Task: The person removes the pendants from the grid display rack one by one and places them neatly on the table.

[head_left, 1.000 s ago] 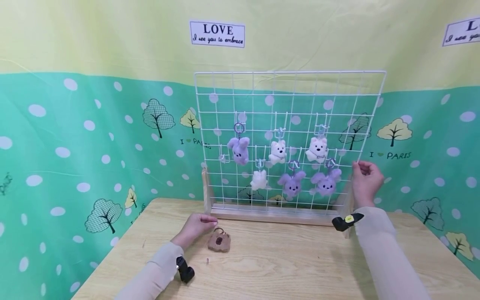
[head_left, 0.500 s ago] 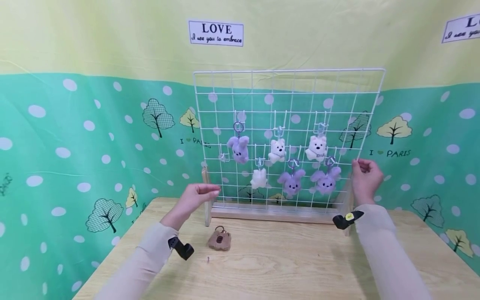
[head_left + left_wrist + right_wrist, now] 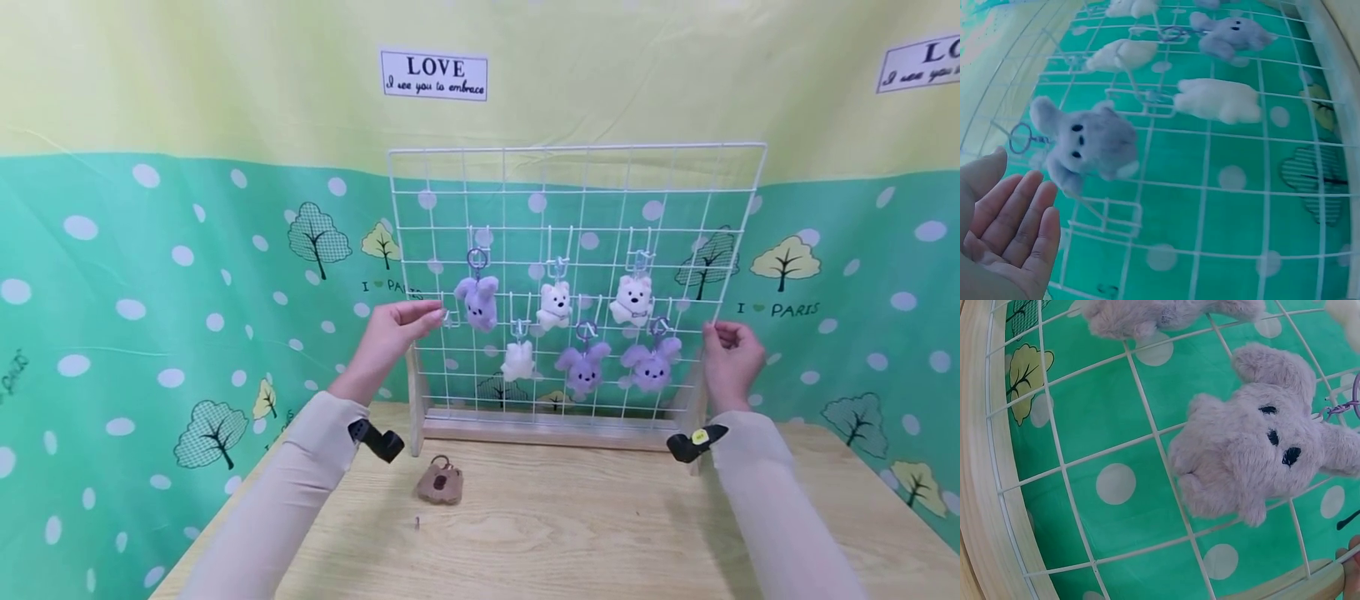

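Observation:
A white wire grid (image 3: 577, 193) stands in a wooden stand, with several plush keychains on its hooks. My left hand (image 3: 393, 337) is raised at the grid's left side, close to a bare white hook (image 3: 1110, 219). The left wrist view shows its fingers fairly straight, holding nothing, beside the hanging purple bunny keychain (image 3: 477, 302). With thumb and fingers, my right hand (image 3: 733, 358) pinches the grid's right edge. Only its fingertips show in the right wrist view, near another purple bunny keychain (image 3: 1254, 444). A brown plush keychain (image 3: 441, 485) lies on the table.
White bear keychains (image 3: 555, 305) hang among the purple ones. The stand's wooden base (image 3: 551, 433) rests at the back of the wooden table (image 3: 570, 533). A tiny object (image 3: 417, 523) lies in front of the brown keychain. A patterned curtain (image 3: 135, 367) covers the background.
My left hand has risen from beside the brown keychain on the table to the bare hook at the grid's left. The right hand keeps its place on the grid edge.

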Tool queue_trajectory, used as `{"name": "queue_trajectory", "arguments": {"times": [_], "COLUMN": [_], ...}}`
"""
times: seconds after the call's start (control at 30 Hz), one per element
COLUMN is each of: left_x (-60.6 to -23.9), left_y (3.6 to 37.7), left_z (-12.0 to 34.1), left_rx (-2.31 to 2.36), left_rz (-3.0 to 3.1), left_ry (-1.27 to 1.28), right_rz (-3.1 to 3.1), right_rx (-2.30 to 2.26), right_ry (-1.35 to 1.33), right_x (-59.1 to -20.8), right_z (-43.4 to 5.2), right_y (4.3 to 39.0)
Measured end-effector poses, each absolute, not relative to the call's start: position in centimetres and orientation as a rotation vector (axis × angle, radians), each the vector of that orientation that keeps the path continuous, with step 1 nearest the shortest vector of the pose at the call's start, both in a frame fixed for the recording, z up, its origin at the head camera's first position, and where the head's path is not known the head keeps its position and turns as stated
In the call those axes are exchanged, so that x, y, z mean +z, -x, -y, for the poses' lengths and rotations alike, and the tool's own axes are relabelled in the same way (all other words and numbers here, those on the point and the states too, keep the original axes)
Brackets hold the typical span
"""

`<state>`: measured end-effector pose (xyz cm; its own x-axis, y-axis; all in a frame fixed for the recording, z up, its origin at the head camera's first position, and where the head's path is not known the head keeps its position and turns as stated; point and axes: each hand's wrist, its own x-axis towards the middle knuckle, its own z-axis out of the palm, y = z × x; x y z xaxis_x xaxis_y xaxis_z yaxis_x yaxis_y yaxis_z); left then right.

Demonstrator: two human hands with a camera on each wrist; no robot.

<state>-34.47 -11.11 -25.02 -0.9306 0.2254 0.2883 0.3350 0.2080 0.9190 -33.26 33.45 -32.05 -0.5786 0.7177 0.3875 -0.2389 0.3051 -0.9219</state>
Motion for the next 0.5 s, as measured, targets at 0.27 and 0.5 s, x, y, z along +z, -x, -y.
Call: {"name": "queue_trajectory", "arguments": {"times": [0.27,0.5], "left_x": [-22.6,-21.2], "left_y": [35.5,36.3], "left_z": [9.1,7.6], "left_rx": [-1.805,-1.750], "left_rz": [2.261,2.183], "left_ry": [0.584,0.559], "right_rz": [1.745,1.727], "right_rx": [1.394,1.396], "right_ry": [0.442,0.434], "right_x": [-32.2,-32.2], "right_z": [-33.5,-33.5], "right_y": [33.3,33.2]}}
